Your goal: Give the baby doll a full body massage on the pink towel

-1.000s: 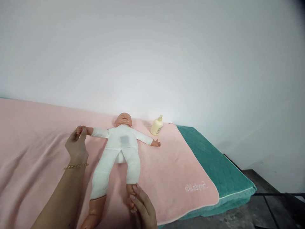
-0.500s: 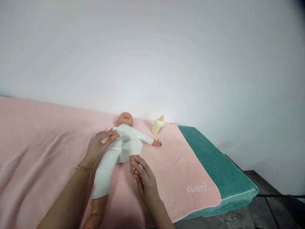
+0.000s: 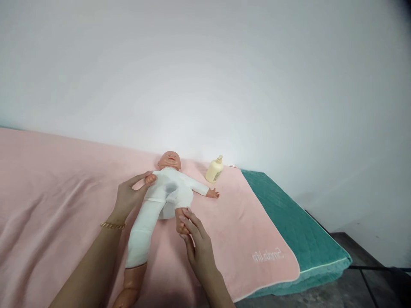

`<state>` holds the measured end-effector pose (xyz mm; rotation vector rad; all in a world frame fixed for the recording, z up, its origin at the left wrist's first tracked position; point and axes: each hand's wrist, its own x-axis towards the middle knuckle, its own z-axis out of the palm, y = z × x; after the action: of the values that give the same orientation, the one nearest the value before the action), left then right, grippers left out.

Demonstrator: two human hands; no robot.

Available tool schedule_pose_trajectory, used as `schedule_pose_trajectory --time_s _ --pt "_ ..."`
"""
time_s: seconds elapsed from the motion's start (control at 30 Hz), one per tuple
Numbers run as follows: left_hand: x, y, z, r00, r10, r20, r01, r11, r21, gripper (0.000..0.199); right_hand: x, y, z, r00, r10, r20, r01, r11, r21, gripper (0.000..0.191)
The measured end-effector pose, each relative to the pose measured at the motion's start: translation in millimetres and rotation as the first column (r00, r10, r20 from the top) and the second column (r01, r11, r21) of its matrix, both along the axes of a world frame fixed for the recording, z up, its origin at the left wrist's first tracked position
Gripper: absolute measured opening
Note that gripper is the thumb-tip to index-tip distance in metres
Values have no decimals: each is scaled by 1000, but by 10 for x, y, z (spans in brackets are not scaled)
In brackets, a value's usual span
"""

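Observation:
A baby doll (image 3: 170, 182) in white cloth lies on its back on a pink blanket (image 3: 244, 231), its head toward the wall. My left hand (image 3: 130, 194), with a gold chain bracelet (image 3: 112, 225) at the wrist, is closed on the doll's small hand (image 3: 150, 179) beside its chest. Lower down, my right hand (image 3: 197, 239) holds the foot (image 3: 181, 226) of the doll's bent leg between thumb and fingers. The doll's other leg (image 3: 138, 244) stretches toward me, and its other arm (image 3: 202, 188) points out to the right.
A cream pump bottle (image 3: 214, 170) stands on the blanket to the right of the doll's head. Under the blanket, a green padded mattress (image 3: 289, 218) shows at the right, with its edge above a dark floor (image 3: 324, 284). A white wall (image 3: 205, 77) rises behind.
My left hand has drawn the doll's hand slightly left, away from its chest. My right hand keeps its hold on the foot. The view has shifted a little.

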<state>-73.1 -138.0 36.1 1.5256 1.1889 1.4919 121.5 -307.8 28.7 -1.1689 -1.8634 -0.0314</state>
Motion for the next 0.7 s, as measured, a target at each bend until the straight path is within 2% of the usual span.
schedule_pose_trajectory --time_s 0.13,0.3,0.37,0.47,0.7 --pt "-44 79 -21 962 76 263 -83 997 13 38 23 -205 -71 1000 -5 16 5 1000 -26 51" --pt "-135 259 -158 831 215 513 -211 975 -67 44 13 -472 -154 998 -24 66 26 999 -26 48" --pt "-185 317 -220 794 250 554 -222 968 -119 38 4 -549 -199 997 -17 81 17 1000 -2 44" --pt "-256 374 -311 777 267 570 -201 963 -177 29 -10 -629 -313 998 -9 69 9 1000 -6 40" --pt "-346 429 -465 720 325 613 -173 940 -295 22 -68 -681 -784 999 -46 -13 47 997 59 46"
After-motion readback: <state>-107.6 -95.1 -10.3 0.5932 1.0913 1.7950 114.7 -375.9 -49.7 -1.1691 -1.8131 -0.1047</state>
